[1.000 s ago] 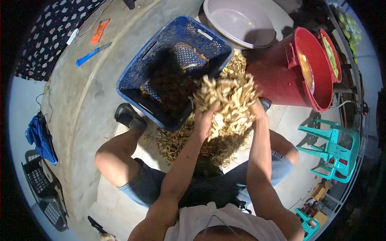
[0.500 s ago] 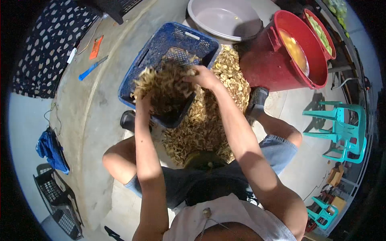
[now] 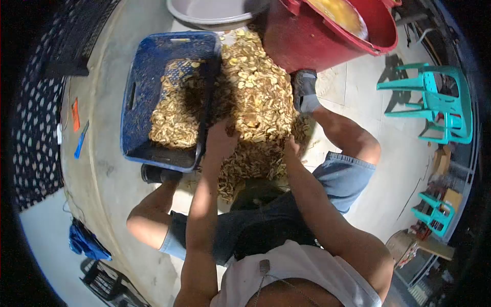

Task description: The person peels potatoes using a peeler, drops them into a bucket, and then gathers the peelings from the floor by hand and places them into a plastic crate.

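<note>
A heap of pale and brown peelings (image 3: 258, 102) lies on the floor between my legs. My left hand (image 3: 222, 140) reaches down into its left side, close to the crate, with the fingers buried or out of sight. At the right edge of the heap is my right hand (image 3: 291, 147), its fingers also mostly hidden among the peelings. A blue plastic crate (image 3: 134, 115) stands to the left of the heap. More of the same peelings (image 3: 174, 128) lie inside it, partly in shadow.
A red tub (image 3: 307, 43) holding yellowish contents stands beyond my right foot, with a grey basin (image 3: 215, 15) at the top. Left on the floor lie a blue-handled knife (image 3: 81, 140) and an orange tool (image 3: 75, 115). Teal stools (image 3: 445, 105) are at right.
Both hands have left the crate, where they held a bunch of peelings, and come down to the heap. Peelings now lie in the crate. My view has shifted to the right.
</note>
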Motion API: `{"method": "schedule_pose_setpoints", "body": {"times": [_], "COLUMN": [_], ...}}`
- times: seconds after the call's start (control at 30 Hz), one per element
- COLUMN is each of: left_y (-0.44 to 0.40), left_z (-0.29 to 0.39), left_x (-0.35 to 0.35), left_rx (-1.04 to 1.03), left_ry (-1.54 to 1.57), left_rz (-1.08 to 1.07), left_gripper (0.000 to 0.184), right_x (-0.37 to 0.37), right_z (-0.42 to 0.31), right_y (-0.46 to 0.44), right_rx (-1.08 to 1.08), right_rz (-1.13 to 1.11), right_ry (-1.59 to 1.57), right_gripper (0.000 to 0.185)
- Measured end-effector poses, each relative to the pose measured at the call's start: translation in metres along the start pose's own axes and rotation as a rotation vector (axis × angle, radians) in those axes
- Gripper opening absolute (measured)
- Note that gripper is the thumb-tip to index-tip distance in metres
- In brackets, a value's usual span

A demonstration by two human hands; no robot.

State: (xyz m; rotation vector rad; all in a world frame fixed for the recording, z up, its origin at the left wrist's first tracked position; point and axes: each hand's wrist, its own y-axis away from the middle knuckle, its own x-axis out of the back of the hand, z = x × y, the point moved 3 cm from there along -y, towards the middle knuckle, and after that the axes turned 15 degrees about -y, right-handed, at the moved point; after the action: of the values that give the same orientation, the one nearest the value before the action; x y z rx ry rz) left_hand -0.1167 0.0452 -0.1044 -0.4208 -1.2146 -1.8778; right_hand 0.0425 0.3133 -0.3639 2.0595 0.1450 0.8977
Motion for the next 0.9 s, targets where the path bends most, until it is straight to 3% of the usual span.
{"method": "schedule_pose_setpoints", "body": {"times": [0.1,0.17,0.27,0.37,0.53,0.63,0.7,0.73,0.8,0.9], "left_y": [-0.061,-0.081,-0.107,-0.126,-0.149,-0.16,-0.147,-0.14,-0.13,-0.13], "left_z": [-0.033,-0.042,-0.076,-0.101,-0.122,-0.136,-0.124,-0.117,-0.109,-0.116], "left_x": [-0.066,-0.082,-0.117,-0.148,-0.182,-0.196,-0.173,-0.164,-0.154,-0.157], "left_rx": [-0.13,0.206,0.394,0.405,0.32,0.197,0.084,0.231,0.374,0.317], "left_ry": [-0.252,-0.207,-0.204,-0.13,-0.001,0.282,0.823,0.378,-0.065,0.207], "left_rz": [0.104,-0.146,-0.034,0.115,0.186,0.215,0.294,0.232,0.171,0.187], "left_gripper": [0.054,0.082,0.086,0.091,0.1,0.105,0.105,0.105,0.104,0.099], "right_x": [0.0,0.0,-0.001,0.001,-0.007,-0.025,-0.041,-0.048,-0.061,-0.078], "right_z": [0.014,0.017,0.019,0.015,0.01,0.007,0.005,0.003,0.003,0.006], "right_y": [-0.001,-0.004,-0.006,0.0,0.021,0.032,0.045,0.051,0.058,0.071], "right_rx": [-0.05,-0.062,-0.088,-0.109,-0.118,-0.113,-0.109,-0.108,-0.102,-0.103], "right_rz": [-0.083,-0.16,-0.281,-0.382,-0.532,-0.601,-0.649,-0.674,-0.718,-0.792], "right_ry": [-0.114,-0.186,-0.228,-0.236,-0.186,-0.137,-0.108,-0.094,-0.073,-0.055], "right_gripper": [0.058,0.06,0.064,0.068,0.075,0.079,0.081,0.082,0.085,0.089]}}
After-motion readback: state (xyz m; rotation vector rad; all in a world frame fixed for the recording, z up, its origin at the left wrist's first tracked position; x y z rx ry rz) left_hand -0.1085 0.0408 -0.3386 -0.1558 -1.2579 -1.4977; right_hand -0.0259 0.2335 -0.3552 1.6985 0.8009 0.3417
